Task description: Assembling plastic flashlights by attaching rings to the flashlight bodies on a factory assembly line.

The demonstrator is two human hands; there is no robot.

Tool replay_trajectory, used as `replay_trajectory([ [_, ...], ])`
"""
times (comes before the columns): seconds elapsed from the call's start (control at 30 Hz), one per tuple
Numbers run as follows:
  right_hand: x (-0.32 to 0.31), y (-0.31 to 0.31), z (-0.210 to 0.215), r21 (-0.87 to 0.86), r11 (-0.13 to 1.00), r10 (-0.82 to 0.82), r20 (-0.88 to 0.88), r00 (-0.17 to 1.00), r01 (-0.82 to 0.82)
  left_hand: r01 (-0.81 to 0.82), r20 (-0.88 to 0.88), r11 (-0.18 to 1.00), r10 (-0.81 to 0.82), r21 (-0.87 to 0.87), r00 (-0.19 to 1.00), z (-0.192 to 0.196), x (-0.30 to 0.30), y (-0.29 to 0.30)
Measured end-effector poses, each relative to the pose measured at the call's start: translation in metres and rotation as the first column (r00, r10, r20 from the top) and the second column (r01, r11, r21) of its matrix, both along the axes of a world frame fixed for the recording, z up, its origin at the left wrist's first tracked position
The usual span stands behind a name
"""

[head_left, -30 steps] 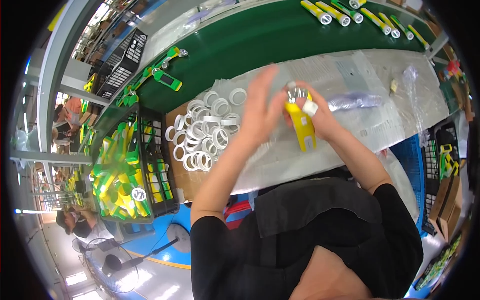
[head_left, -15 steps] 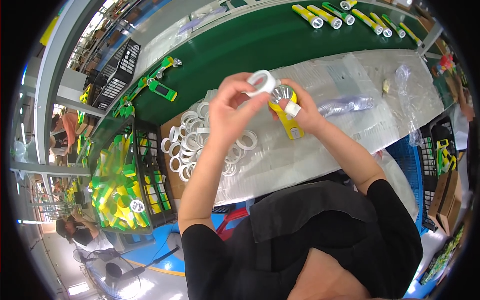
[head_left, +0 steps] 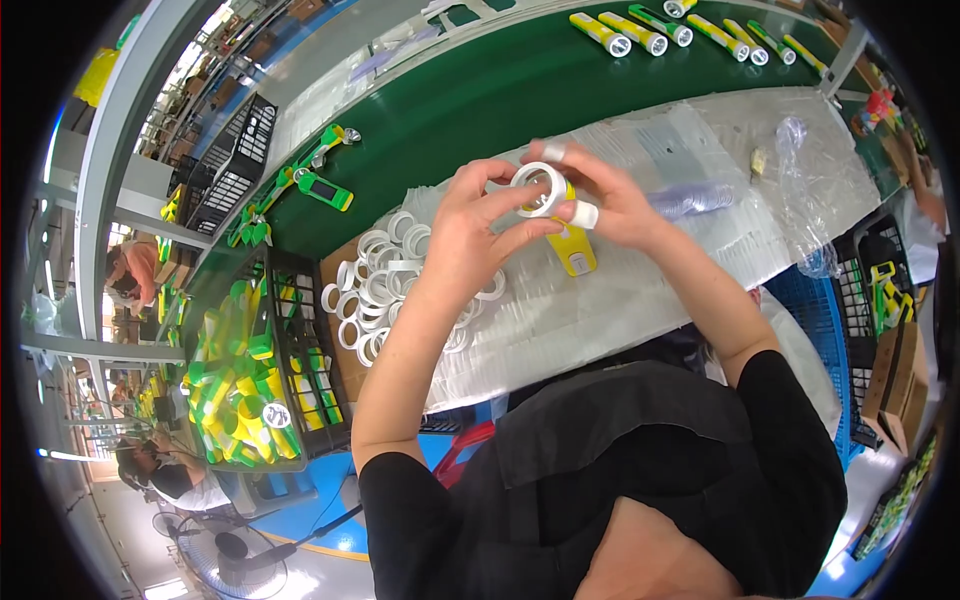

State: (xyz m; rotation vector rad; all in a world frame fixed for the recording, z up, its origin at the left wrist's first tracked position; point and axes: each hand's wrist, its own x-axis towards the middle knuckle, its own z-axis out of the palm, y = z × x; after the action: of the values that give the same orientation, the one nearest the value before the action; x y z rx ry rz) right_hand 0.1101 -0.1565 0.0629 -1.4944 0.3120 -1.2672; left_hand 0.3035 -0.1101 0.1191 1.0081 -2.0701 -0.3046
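My left hand (head_left: 480,222) grips a white plastic ring (head_left: 528,207), its fingers and thumb closed about the rim. That ring sits over the head of a yellow flashlight (head_left: 574,250); whether it is fully seated I cannot tell. My right hand (head_left: 612,200) holds the flashlight around its head, with white tape on the thumb and a finger. The flashlight's body points down toward me, above the covered bench. A heap of loose white rings (head_left: 375,285) lies left of my left forearm.
A black crate (head_left: 300,350) of yellow and green flashlight parts stands at left. On the green belt (head_left: 480,95) lie several finished-looking flashlights (head_left: 640,38) at far right and a green one (head_left: 325,192) at left. Stacked clear lenses (head_left: 695,200) lie on the plastic-covered bench (head_left: 520,345).
My left hand has brought the white ring right and down onto the flashlight's head, where it was held apart before. My right hand's fingers have closed in around the head.
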Motion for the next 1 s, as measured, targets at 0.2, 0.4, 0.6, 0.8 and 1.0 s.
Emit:
replay_trajectory([
  [0.2, -0.053, -0.018, 0.054, -0.543, 0.838, -0.304, -0.558, 0.772, -0.063, 0.063, 0.013, 0.997, -0.063, -0.048, 0.998, -0.006, -0.019, -0.005],
  [0.4, -0.05, -0.019, 0.119, -0.358, 0.821, -0.225, -0.919, 0.324, -0.445, 0.066, -0.081, 0.995, -0.06, 0.079, 0.995, -0.022, -0.043, -0.008],
  [0.6, -0.043, -0.033, 0.123, -0.187, 0.837, -0.075, -0.97, 0.232, -0.514, 0.058, -0.12, 0.992, -0.045, 0.11, 0.992, -0.023, -0.047, -0.007],
  [0.8, -0.042, -0.027, 0.114, -0.313, 0.843, -0.176, -0.929, 0.325, -0.438, 0.048, -0.137, 0.996, -0.037, 0.08, 0.99, -0.028, -0.046, -0.006],
  [1.0, -0.04, -0.024, 0.121, -0.267, 0.903, -0.203, -0.955, 0.214, -0.336, 0.011, -0.037, 0.999, -0.009, 0.049, 0.999, -0.025, -0.05, -0.007],
])
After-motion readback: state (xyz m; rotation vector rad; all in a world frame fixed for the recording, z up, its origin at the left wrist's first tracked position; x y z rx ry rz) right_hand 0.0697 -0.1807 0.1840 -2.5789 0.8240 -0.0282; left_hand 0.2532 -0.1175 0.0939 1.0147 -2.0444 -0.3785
